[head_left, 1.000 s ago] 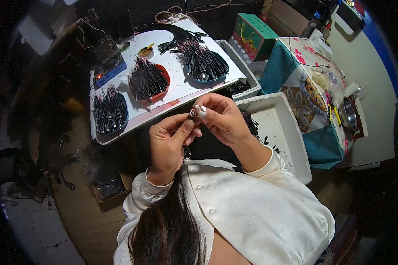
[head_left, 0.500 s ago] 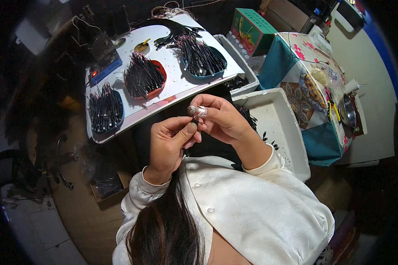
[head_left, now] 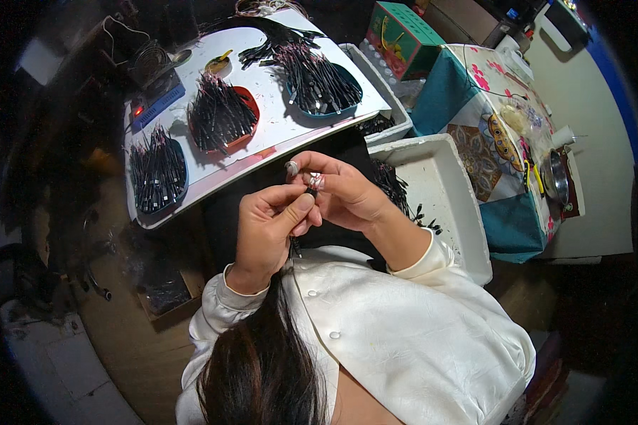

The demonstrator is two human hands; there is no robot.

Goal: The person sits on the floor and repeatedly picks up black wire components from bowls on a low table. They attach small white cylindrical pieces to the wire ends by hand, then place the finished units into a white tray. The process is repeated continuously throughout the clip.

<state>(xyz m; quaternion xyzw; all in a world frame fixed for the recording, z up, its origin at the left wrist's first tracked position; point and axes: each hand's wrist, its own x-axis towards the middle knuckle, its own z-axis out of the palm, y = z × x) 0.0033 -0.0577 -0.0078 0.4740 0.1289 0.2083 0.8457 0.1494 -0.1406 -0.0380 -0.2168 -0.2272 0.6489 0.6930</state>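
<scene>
My left hand [head_left: 266, 223] is closed on a thin black cable [head_left: 294, 248], thumb on top, with the end pointing up past the fingertips. Fine bare or coloured wires [head_left: 312, 185] show at that end. My right hand [head_left: 347, 188] meets it there, its thumb wrapped in white tape and pressed by the wires. The taped index finger of that hand is lifted away from the thumb. What the right hand's other fingers touch is partly hidden.
On the white table [head_left: 262, 152] stand a red basket [head_left: 252, 110] and blue baskets [head_left: 337, 106], filled with black cables. A blue device [head_left: 159, 106] with a red light sits at left. A white foam box [head_left: 468, 234] holding more cables is at right, near a cloth-covered table [head_left: 439, 99].
My right index finger has lifted and moved left, away from the thumb. The left hand keeps its grip on the cable. The whole view has shifted slightly.
</scene>
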